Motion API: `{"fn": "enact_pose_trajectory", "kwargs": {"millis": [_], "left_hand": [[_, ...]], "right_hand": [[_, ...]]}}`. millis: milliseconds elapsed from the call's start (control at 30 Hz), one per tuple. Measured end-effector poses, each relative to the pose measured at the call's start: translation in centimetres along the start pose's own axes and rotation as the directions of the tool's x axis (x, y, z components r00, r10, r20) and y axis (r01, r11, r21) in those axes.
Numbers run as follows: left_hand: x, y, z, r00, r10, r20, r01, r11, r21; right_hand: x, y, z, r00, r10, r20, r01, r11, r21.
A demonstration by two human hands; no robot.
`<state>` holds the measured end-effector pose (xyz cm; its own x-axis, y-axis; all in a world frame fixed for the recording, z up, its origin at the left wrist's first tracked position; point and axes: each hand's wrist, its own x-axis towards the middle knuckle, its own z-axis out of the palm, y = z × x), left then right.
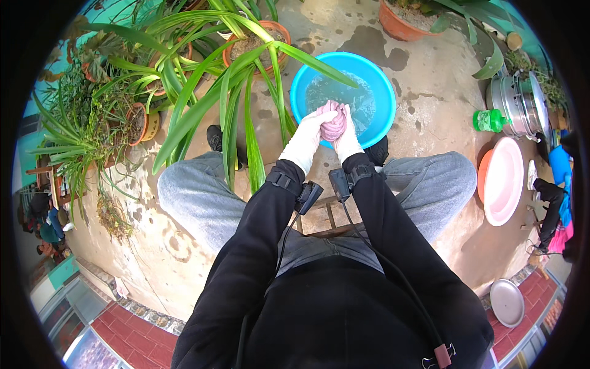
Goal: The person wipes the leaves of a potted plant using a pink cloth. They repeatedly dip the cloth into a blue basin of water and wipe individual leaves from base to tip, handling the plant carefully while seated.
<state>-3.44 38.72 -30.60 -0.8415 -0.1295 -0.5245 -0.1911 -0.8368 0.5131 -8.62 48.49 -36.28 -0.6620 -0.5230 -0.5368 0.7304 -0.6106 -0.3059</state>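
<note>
Both of my hands wear white gloves and press around a bunched, pinkish-purple cloth (333, 123). My left hand (308, 137) grips it from the left, thumb over the top. On the other side, my right hand (347, 134) closes against it. The wad is held over the near part of a bright blue plastic basin (390, 102), which stands on the ground between my feet. Cloudy, sudsy water (354, 99) lies in the basin. A long green leaf hangs across the basin's far left rim.
Potted plants (258, 46) with long leaves crowd the left, reaching past my knee. To the right are a green plastic bottle (489, 121), a metal steamer pot (509, 104) and a pink basin (504, 182). Another clay pot (401, 23) stands beyond. People sit at both far edges.
</note>
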Motion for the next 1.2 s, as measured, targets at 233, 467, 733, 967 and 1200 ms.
{"fn": "enact_pose_trajectory", "kwargs": {"millis": [233,467,733,967,1200], "left_hand": [[-4.2,0.1,2.5,0.998,-0.006,-0.056,0.013,0.992,0.126],[-1.8,-0.6,2.6,0.997,0.076,-0.029,-0.059,0.922,0.383],[3.1,-0.5,2.6,0.985,-0.172,-0.001,0.035,0.195,0.980],[6.1,-3.4,3.1,0.999,-0.005,0.041,-0.040,-0.363,0.931],[3.7,-1.9,3.6,0.981,-0.048,-0.189,0.195,0.175,0.965]], "right_hand": [[-5.7,-2.2,3.3,0.997,-0.021,0.076,0.025,0.998,-0.053],[-2.2,-5.0,3.6,0.984,-0.134,0.119,0.162,0.951,-0.263],[5.0,-7.0,1.7,0.999,-0.035,-0.017,0.005,0.542,-0.840],[8.8,-6.5,-1.6,0.969,-0.234,0.072,-0.031,-0.409,-0.912],[5.2,-8.2,-3.3,0.959,0.228,-0.169,-0.281,0.850,-0.445]]}}
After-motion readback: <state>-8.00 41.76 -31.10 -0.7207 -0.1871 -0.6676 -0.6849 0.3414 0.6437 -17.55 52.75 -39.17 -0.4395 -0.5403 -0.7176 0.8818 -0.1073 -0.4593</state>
